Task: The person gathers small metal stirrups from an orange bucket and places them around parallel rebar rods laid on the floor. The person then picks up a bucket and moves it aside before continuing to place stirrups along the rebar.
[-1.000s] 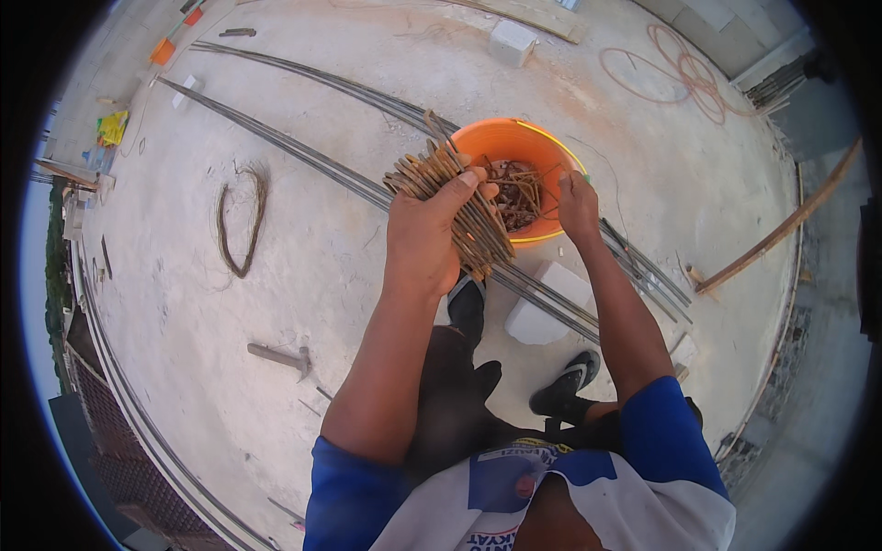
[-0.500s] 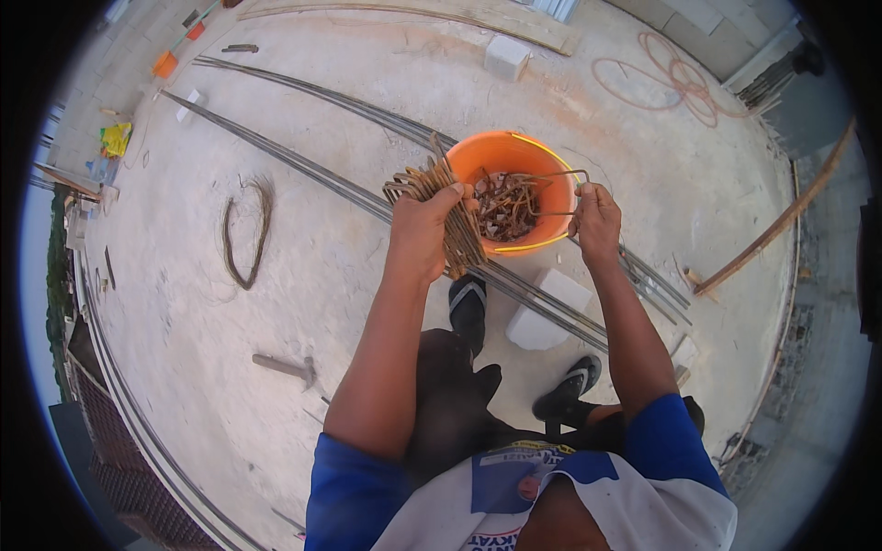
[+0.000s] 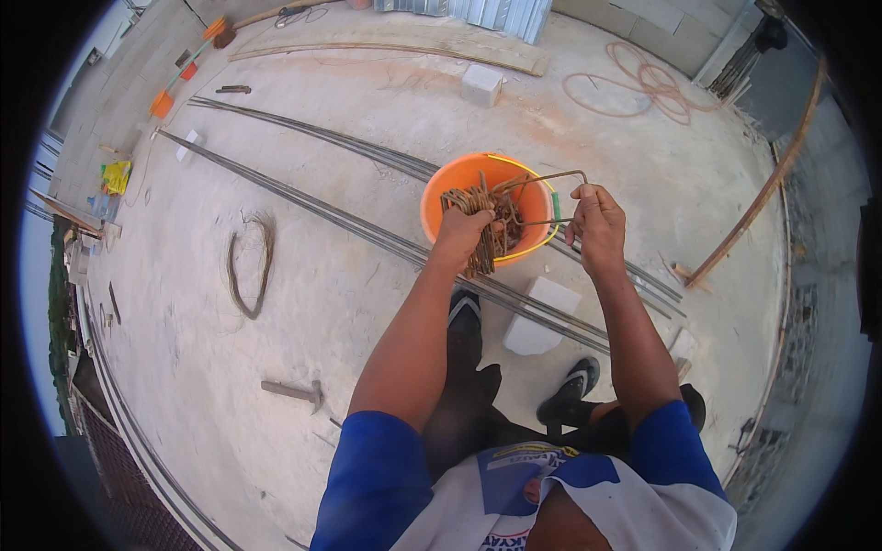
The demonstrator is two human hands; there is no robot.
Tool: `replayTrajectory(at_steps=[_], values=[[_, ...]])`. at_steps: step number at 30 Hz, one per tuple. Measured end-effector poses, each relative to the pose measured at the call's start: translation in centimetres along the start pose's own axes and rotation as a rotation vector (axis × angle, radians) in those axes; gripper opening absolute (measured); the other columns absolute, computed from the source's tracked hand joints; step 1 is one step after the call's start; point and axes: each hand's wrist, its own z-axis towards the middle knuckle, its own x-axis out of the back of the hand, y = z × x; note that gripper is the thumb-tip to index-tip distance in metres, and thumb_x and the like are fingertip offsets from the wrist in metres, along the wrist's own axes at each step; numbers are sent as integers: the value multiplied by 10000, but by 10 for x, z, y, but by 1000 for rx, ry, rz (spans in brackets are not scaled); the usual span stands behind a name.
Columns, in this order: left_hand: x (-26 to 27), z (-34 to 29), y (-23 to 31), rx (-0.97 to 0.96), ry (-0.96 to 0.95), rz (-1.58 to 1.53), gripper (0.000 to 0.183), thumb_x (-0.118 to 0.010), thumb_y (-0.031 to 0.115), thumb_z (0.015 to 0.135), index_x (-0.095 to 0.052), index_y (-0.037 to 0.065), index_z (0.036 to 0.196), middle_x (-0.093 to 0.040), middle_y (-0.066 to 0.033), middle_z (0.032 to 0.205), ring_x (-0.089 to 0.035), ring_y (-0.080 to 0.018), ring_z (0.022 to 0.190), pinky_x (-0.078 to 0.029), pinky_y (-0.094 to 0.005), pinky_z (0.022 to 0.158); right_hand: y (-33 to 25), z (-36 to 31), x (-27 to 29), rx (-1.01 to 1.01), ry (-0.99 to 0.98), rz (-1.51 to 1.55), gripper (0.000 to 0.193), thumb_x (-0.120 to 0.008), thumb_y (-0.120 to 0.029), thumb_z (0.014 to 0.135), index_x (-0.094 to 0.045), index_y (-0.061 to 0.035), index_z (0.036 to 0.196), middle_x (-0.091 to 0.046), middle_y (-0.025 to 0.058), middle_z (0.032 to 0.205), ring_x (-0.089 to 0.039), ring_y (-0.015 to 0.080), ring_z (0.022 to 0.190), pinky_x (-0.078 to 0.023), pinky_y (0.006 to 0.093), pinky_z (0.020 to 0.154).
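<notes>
An orange bucket [image 3: 439, 176] with a yellow rim band is in front of me, holding several rusty bent steel pieces. My left hand [image 3: 462, 241] is closed around a thick bundle of rusty rebar stirrups [image 3: 480, 261], held over the bucket's near left side. At the right rim, my right hand [image 3: 598, 225] pinches a single bent rebar stirrup [image 3: 562, 174]. Its two legs reach left across the bucket toward the bundle. Where those legs end among the other steel is hard to make out.
Long steel bars [image 3: 303, 197] run diagonally across the concrete floor, passing by a white block [image 3: 542, 317] near my feet. A hammer [image 3: 292, 392] and a coil of tie wire [image 3: 241, 275] lie at left. A hose [image 3: 643, 87] and a curved wooden pole [image 3: 767, 207] are at right.
My left hand has moved right with the stirrup bundle, now over the bucket instead of beside its left rim. My right hand keeps its pinch on the single stirrup.
</notes>
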Motion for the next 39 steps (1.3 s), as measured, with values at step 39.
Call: replayTrajectory(at_steps=[39], values=[[-35, 4, 2, -7, 70, 293, 140, -666, 89, 788, -659, -47, 821, -632, -92, 667, -607, -174, 587, -476, -324, 575, 64, 51, 81, -315, 467, -71, 307, -491, -257, 958, -608, 26, 974, -382, -8, 579, -378, 101, 440, -385, 282, 367]])
